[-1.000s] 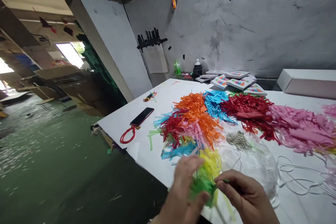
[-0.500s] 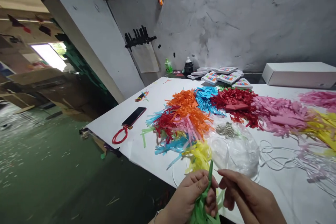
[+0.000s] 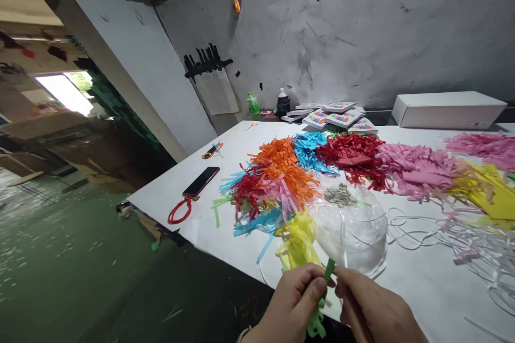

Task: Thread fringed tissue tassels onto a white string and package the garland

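Observation:
My left hand (image 3: 301, 297) is closed around a green tissue-paper tassel (image 3: 316, 321). Its twisted top (image 3: 329, 267) sticks up past my thumb and its cut strips hang below my fingers. My right hand (image 3: 372, 300) is pinched, its fingertips right beside that twisted top. A thin wire-like piece shows at those fingertips, mostly hidden. Just beyond my hands lies a yellow tassel (image 3: 298, 241), at the near end of a heap of mixed tassels (image 3: 277, 171). A clear plastic bag (image 3: 362, 230) bears small grey pieces (image 3: 341, 195).
Blue (image 3: 309, 149), dark red (image 3: 351, 153), pink (image 3: 416, 166) and yellow fringed paper (image 3: 488, 190) lines the white table (image 3: 161, 187). White cords (image 3: 418, 233) tangle at right. A phone (image 3: 201, 181) with red strap lies left. Packets (image 3: 341, 118) and a white box (image 3: 448, 110) stand behind.
My right fingertips have come left, up against the green tassel's twisted top. The tassel has sunk lower and its top leans more to the right. The view has shifted slightly.

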Available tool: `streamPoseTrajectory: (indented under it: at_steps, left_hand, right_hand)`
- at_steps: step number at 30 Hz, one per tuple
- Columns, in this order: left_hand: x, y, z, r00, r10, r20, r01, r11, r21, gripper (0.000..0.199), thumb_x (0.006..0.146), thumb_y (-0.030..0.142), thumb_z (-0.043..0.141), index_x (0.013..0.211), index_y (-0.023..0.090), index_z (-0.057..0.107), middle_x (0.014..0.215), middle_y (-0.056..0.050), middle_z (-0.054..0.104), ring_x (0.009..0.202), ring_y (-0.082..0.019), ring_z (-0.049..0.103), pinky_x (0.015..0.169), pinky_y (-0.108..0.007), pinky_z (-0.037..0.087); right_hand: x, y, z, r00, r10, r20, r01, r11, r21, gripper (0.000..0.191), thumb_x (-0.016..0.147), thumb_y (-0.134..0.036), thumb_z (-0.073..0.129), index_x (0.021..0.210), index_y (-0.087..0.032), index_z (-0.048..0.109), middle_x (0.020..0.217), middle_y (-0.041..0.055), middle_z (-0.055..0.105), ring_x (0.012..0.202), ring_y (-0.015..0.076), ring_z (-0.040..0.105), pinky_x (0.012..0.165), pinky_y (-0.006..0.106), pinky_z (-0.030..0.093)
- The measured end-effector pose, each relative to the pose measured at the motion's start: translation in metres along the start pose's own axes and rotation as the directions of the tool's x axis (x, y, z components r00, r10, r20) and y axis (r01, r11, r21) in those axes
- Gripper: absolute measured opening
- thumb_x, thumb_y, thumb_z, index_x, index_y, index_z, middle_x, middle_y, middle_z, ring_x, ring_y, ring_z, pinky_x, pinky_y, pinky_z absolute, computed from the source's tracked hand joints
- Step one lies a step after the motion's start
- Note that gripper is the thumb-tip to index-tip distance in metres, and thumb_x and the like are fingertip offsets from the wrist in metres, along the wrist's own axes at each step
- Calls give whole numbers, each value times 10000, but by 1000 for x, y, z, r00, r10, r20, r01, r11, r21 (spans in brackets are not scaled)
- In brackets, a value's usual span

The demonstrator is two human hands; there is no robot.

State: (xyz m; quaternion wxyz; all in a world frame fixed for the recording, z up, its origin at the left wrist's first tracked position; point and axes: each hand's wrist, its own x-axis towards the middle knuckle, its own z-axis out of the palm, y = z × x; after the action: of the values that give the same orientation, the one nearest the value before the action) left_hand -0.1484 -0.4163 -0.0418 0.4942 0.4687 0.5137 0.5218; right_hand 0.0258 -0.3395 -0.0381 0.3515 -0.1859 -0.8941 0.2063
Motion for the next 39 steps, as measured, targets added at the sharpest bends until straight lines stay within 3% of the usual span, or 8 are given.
streamPoseTrajectory:
  at_steps: [5,9,14,20,22,27,31,39]
  left_hand:
    - [-1,13,-2,993,113,33,-117,919,377,376,1003,447,466,903,154,679,777,-43,643,728,-151,561,692,-243,411]
    - [-1,18,0,992,111,67,-129,872,472,303,1002,344,450,917,160,675,839,-67,696,786,-178,618,730,-256,435]
    - [1,23,2,993,42,112,-97,830,549,275,998,289,457,884,165,673,822,-62,701,749,-174,614,702,-248,433]
    - [7,27,0,982,-3,190,-103,831,547,275,1000,263,460,875,163,683,820,-50,709,740,-165,617,695,-239,425]
    - [8,28,1,977,-22,212,-103,824,557,267,997,258,464,876,161,681,817,-47,706,735,-161,611,691,-238,421]
    - [13,23,5,970,-19,244,-130,804,580,255,999,261,468,894,164,679,831,-47,702,743,-163,608,702,-247,423]
    - [27,1,9,963,78,260,-212,814,542,224,982,252,485,942,159,685,869,-67,705,775,-182,610,725,-265,438]
    - [46,-36,10,940,118,319,-257,861,439,263,973,330,518,902,152,699,854,-59,713,768,-178,611,729,-266,461]
  right_hand:
    - [0,1,-2,982,183,45,-189,953,236,461,1024,-178,402,1445,-324,282,827,-74,707,597,44,689,631,87,531]
    - [0,4,-3,963,217,161,-262,894,364,402,1041,-204,382,1406,-366,341,769,-96,690,623,42,687,657,100,532]
    - [0,7,-4,936,301,180,-347,874,342,332,1032,-311,365,1321,-257,518,787,-20,705,627,95,692,626,177,551]
    - [7,4,-16,796,424,432,-606,551,575,388,991,-458,434,1243,-194,567,742,-7,670,618,151,704,600,262,577]
    - [9,2,-21,761,445,472,-649,503,571,353,982,-459,460,1186,-197,581,765,-17,646,610,139,694,590,253,560]
    - [9,1,-26,751,452,481,-656,593,467,249,995,-407,448,915,-214,583,687,-46,618,556,108,635,556,218,477]
    - [2,6,-20,790,531,307,-611,726,316,211,993,-359,423,876,-228,540,654,-52,587,542,111,576,549,227,431]
    - [-14,6,-12,796,571,201,-605,759,240,191,980,-339,402,874,-228,516,721,-14,605,560,131,560,549,248,430]
